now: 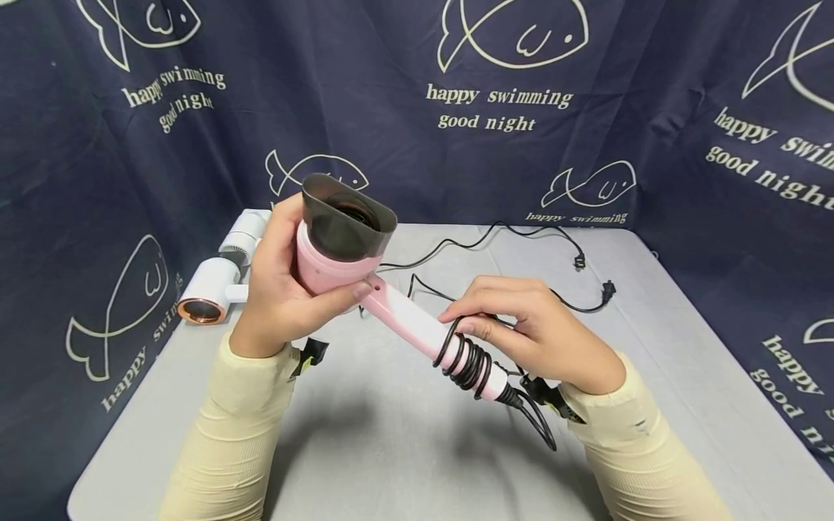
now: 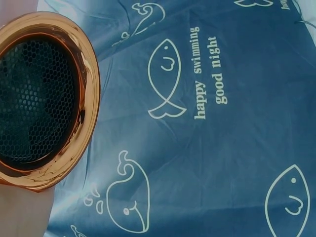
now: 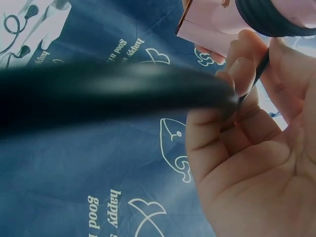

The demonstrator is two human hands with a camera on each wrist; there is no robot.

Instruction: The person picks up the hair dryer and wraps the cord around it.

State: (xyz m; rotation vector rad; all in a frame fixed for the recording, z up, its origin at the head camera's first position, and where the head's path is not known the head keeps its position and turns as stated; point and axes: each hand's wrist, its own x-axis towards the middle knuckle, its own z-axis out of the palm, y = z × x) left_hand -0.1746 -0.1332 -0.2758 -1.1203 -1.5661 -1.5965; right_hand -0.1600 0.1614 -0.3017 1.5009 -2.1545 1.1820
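Observation:
A pink hair dryer [image 1: 332,273] with a dark translucent nozzle [image 1: 345,235] is held up over the table, tilted, its handle sloping down to the right. My left hand [image 1: 276,289] grips its head, thumb across the front near the handle. Close in the left wrist view is the copper ring [image 2: 91,89] around its mesh rear grille. Black cord [image 1: 472,365] is wound in several turns round the lower handle. Beside these turns my right hand [image 1: 531,325] pinches the cord, which runs between its fingers [image 3: 242,74] in the right wrist view.
At the left of the table lies a white hair dryer [image 1: 221,282] with a copper ring, and another white dryer [image 1: 244,230] behind it. Two black plugs [image 1: 579,261] on cords lie at the back right. A dark blue curtain [image 1: 404,94] with fish prints surrounds the grey table [image 1: 365,449].

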